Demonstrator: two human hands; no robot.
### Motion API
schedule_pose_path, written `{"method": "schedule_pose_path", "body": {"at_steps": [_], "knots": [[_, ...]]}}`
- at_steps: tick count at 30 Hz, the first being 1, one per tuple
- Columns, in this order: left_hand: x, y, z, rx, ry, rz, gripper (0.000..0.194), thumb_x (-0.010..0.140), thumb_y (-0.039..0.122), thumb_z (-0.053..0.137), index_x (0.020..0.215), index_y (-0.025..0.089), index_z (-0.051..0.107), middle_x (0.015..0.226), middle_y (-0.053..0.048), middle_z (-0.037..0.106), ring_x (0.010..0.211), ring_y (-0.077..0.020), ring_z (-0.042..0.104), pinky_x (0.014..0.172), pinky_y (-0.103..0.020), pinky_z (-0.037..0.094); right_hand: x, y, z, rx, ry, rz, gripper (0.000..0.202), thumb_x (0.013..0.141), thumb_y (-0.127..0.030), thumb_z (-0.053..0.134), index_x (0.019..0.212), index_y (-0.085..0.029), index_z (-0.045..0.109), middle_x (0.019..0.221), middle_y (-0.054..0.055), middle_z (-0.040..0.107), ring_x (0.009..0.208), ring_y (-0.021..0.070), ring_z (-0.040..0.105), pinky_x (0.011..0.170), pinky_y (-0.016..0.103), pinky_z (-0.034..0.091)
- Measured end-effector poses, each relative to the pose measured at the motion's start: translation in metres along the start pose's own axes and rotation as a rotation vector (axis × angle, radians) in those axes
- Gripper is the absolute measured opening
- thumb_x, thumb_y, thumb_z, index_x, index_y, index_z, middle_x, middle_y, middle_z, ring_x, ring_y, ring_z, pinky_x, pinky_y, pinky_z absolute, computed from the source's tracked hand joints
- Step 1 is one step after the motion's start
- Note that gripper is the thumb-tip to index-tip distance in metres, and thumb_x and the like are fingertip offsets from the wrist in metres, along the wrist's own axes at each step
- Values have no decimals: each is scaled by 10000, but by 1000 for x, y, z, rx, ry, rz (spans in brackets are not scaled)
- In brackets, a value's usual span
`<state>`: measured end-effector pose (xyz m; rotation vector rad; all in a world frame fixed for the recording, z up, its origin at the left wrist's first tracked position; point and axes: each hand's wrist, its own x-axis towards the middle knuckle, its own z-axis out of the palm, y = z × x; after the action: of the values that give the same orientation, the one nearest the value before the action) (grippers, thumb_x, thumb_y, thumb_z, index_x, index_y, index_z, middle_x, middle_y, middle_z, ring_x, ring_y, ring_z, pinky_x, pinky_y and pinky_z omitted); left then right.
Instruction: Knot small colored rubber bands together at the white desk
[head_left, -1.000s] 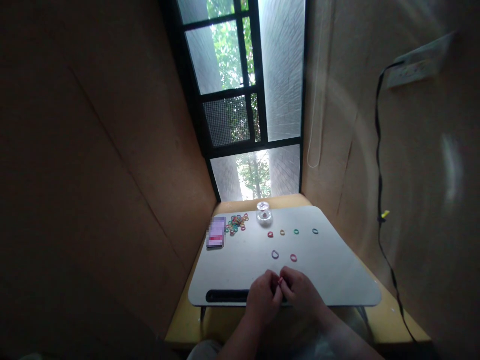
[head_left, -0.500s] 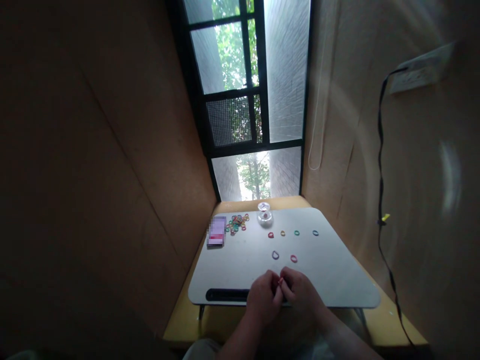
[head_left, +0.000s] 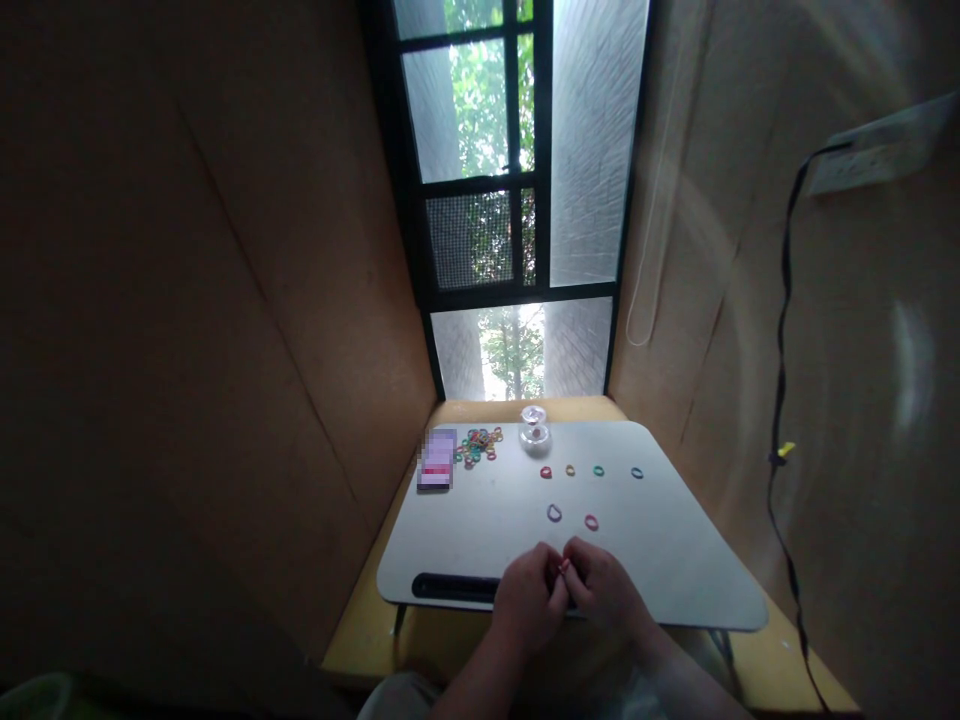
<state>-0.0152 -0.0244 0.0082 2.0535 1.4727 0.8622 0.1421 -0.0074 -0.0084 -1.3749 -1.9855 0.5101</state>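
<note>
Near the front edge of a white folding table (head_left: 465, 530), my left hand (head_left: 530, 597) and my right hand (head_left: 604, 590) meet with fingers pinched together. Between the fingertips shows a small red item (head_left: 562, 567), too small to make out fully. Just beyond the hands lie a purple band (head_left: 554, 513) and a pink band (head_left: 592, 522). Farther back, a row holds a red band (head_left: 546, 472), a yellow band (head_left: 570, 470), a green band (head_left: 598, 470) and a blue band (head_left: 637, 473).
A pile of colored bands (head_left: 480, 446) lies at the back left beside a blurred purple rectangular object (head_left: 437, 460). A clear round container (head_left: 535, 437) stands at the back. A black slot (head_left: 454, 587) runs along the front edge. A cable (head_left: 781, 350) hangs at right.
The camera view has shifted slightly, so the window and wall items appear farther right. Both hands keep nearly the same pinched pose.
</note>
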Motion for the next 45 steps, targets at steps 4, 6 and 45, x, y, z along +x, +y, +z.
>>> {"method": "schedule_pose_path", "body": {"at_steps": [4, 6, 45], "knots": [[0, -1, 1, 13, 4, -5, 103, 894, 270, 499, 863, 203, 570, 780, -8, 624, 696, -148, 538, 632, -264, 332, 0, -1, -1, 3, 0, -3, 159, 864, -257, 443, 716, -214, 486, 677, -2, 595, 633, 152, 534, 599, 257, 346], [0, 0, 2, 17, 8, -6, 106, 897, 276, 500, 864, 203, 569, 782, -8, 626, 697, -149, 540, 633, -264, 333, 0, -1, -1, -1, 1, 1, 164, 865, -260, 444, 713, -214, 487, 673, -3, 596, 632, 152, 533, 600, 257, 346], [4, 0, 9, -28, 15, -11, 139, 880, 266, 506, 794, 187, 581, 745, -9, 618, 687, -153, 537, 638, -263, 353, -1, -4, -11, 124, 36, 10, 104, 829, -219, 497, 727, -205, 510, 683, -4, 597, 624, 135, 507, 584, 243, 303]]}}
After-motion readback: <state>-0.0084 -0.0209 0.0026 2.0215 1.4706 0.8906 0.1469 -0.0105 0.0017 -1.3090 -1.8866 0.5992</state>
